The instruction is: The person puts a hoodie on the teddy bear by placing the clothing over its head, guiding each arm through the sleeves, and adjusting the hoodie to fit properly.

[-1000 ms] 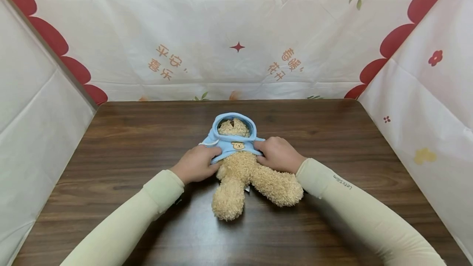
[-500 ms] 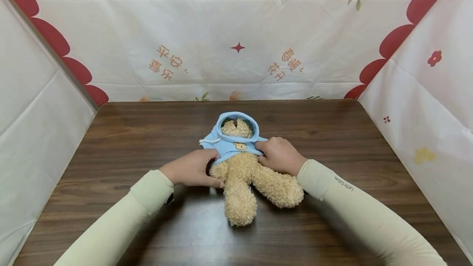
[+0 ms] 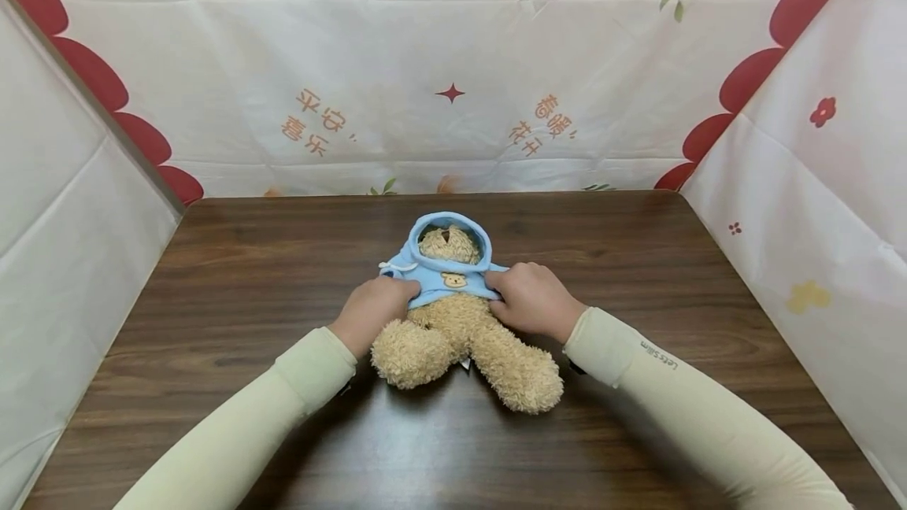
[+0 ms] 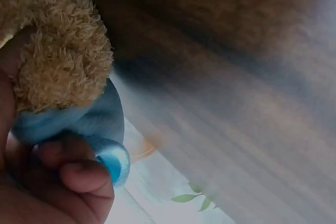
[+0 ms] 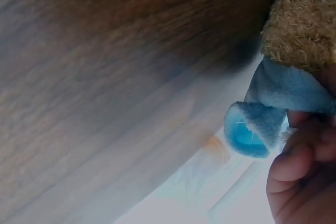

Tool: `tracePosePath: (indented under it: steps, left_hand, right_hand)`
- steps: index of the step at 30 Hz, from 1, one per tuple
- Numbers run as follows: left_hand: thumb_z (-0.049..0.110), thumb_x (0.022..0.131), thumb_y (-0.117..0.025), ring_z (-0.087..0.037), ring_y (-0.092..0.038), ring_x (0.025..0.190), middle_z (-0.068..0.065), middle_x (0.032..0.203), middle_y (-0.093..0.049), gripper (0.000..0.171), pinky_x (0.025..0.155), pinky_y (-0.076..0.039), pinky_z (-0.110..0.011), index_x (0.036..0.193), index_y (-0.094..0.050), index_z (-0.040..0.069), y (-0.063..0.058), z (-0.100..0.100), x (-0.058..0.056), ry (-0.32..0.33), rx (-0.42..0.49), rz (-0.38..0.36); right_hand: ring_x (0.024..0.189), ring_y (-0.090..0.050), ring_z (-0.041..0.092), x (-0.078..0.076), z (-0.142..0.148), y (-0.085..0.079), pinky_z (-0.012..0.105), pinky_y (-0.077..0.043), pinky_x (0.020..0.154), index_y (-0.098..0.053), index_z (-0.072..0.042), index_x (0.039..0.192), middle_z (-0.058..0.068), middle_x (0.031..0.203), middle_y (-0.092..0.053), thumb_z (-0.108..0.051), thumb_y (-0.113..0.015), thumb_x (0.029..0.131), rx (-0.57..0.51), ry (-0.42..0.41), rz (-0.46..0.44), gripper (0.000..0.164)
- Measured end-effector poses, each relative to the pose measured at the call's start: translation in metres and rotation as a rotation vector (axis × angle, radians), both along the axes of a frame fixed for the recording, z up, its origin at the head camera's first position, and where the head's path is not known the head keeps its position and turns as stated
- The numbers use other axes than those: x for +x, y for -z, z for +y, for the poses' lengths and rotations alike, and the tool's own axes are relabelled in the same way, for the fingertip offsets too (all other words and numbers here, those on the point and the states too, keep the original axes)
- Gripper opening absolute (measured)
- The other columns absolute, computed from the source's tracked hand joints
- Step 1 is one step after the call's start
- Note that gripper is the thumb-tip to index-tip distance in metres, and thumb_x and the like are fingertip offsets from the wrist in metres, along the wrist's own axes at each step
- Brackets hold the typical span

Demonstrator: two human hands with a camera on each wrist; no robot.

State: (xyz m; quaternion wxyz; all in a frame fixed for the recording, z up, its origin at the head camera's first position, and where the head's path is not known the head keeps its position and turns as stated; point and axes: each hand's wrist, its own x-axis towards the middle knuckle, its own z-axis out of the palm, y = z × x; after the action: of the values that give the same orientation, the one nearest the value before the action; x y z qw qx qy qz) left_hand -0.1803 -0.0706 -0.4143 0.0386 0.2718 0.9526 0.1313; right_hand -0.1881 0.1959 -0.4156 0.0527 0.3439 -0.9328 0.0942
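A tan plush teddy bear point(image 3: 453, 325) lies on its back, its head away from me. It wears a light blue hoodie point(image 3: 432, 282) with a small bear face on the front. The hood opening shows only the muzzle; the eyes and ears are hidden. My left hand point(image 3: 375, 307) grips the hoodie's lower left side, and in the left wrist view its fingers curl at the blue cloth. My right hand point(image 3: 533, 297) pinches the hoodie's lower right side. Beside that hand, the right wrist view shows an open blue sleeve end point(image 5: 249, 132). Both of the bear's arms are out of sight.
The bear rests on a dark wooden table point(image 3: 248, 258). White printed cloth point(image 3: 397, 46) hangs behind the table and along both sides. A white tag point(image 3: 465, 364) shows between the bear's legs.
My left hand, lower with its thumb spread half a second ago, is back up gripping the hoodie. The bear's left-side leg has swung left over my wrist side. My right hand keeps its hold.
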Motion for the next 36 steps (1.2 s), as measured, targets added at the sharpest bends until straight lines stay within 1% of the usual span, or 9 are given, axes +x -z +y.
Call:
tracePosePath:
  steps: [4,10,13,18,21,25,30,33,36]
  left_hand:
    - [-0.006,0.084,-0.057,-0.021,-0.048,0.059,0.002,0.063,-0.048,0.029,0.052,-0.044,-0.04,0.073,-0.042,0.016,-0.001,-0.002,-0.001,-0.038,0.034,0.069]
    - [-0.004,0.083,-0.056,-0.023,-0.05,0.049,-0.002,0.057,-0.048,0.029,0.044,-0.044,-0.044,0.068,-0.041,0.015,0.008,-0.004,0.0,-0.105,0.197,0.297]
    - [-0.001,0.083,-0.057,-0.024,-0.051,0.047,-0.003,0.057,-0.05,0.028,0.043,-0.044,-0.044,0.065,-0.042,0.014,0.012,-0.002,0.0,-0.137,0.224,0.338]
    - [0.003,0.085,-0.061,-0.022,-0.051,0.047,-0.002,0.055,-0.049,0.034,0.043,-0.045,-0.041,0.059,-0.042,0.016,0.015,0.003,0.002,-0.133,0.201,0.308]
    - [0.004,0.085,-0.063,-0.016,-0.039,0.047,0.002,0.052,-0.035,0.045,0.044,-0.04,-0.035,0.055,-0.033,0.018,0.016,0.003,0.002,-0.098,0.202,0.33]
    - [0.005,0.092,-0.062,-0.012,-0.025,0.052,0.005,0.057,-0.023,0.047,0.05,-0.029,-0.027,0.061,-0.029,0.018,0.02,0.0,0.003,-0.04,0.303,0.289]
    - [0.016,0.099,-0.062,-0.007,-0.028,0.049,0.009,0.056,-0.03,0.037,0.051,-0.03,-0.025,0.068,-0.042,0.016,0.018,-0.008,0.004,-0.02,0.363,0.151]
    - [0.017,0.097,-0.063,-0.008,-0.029,0.05,0.007,0.055,-0.031,0.038,0.053,-0.032,-0.027,0.066,-0.042,0.016,0.009,-0.013,0.005,-0.023,0.337,0.099]
    - [0.018,0.092,-0.067,-0.01,-0.034,0.051,0.006,0.055,-0.035,0.037,0.054,-0.035,-0.029,0.063,-0.043,0.015,0.001,-0.016,0.003,-0.039,0.319,0.076]
  right_hand:
    - [0.048,-0.02,0.006,0.0,0.0,0.0,0.025,-0.02,0.047,-0.042,-0.019,0.072,-0.008,0.055,-0.028,-0.007,-0.06,0.088,-0.009,0.013,0.0,0.028]
    - [0.047,-0.023,0.007,0.0,0.0,0.001,0.026,-0.023,0.046,-0.042,-0.019,0.071,-0.007,0.054,-0.029,-0.007,-0.061,0.086,-0.042,0.047,0.012,0.028]
    - [0.047,-0.024,0.007,-0.001,-0.001,0.002,0.026,-0.025,0.045,-0.042,-0.018,0.071,-0.007,0.054,-0.03,-0.008,-0.06,0.087,-0.055,0.053,0.02,0.026]
    - [0.046,-0.025,0.007,-0.003,-0.001,-0.001,0.026,-0.026,0.046,-0.044,-0.017,0.074,-0.006,0.055,-0.033,-0.009,-0.059,0.09,-0.042,0.016,-0.029,0.023]
    - [0.048,-0.026,0.007,-0.004,0.0,-0.002,0.027,-0.028,0.048,-0.045,-0.016,0.075,-0.005,0.059,-0.036,-0.01,-0.057,0.09,-0.04,-0.015,-0.047,0.02]
    - [0.053,-0.029,0.009,-0.002,0.003,-0.003,0.027,-0.029,0.051,-0.047,-0.015,0.076,-0.003,0.069,-0.039,-0.011,-0.058,0.089,-0.052,-0.016,-0.044,0.017]
    - [0.054,-0.033,0.009,-0.001,0.009,0.0,0.026,-0.032,0.051,-0.05,-0.015,0.086,0.0,0.085,-0.042,-0.013,-0.057,0.091,-0.078,0.013,-0.078,0.009]
    - [0.057,-0.038,0.011,-0.001,0.012,-0.001,0.028,-0.036,0.052,-0.05,-0.014,0.094,0.001,0.089,-0.046,-0.014,-0.055,0.091,-0.107,0.027,-0.107,0.006]
    - [0.06,-0.042,0.011,0.0,0.015,-0.004,0.03,-0.038,0.056,-0.053,-0.013,0.104,0.002,0.093,-0.049,-0.014,-0.057,0.09,-0.121,0.022,-0.158,0.015]
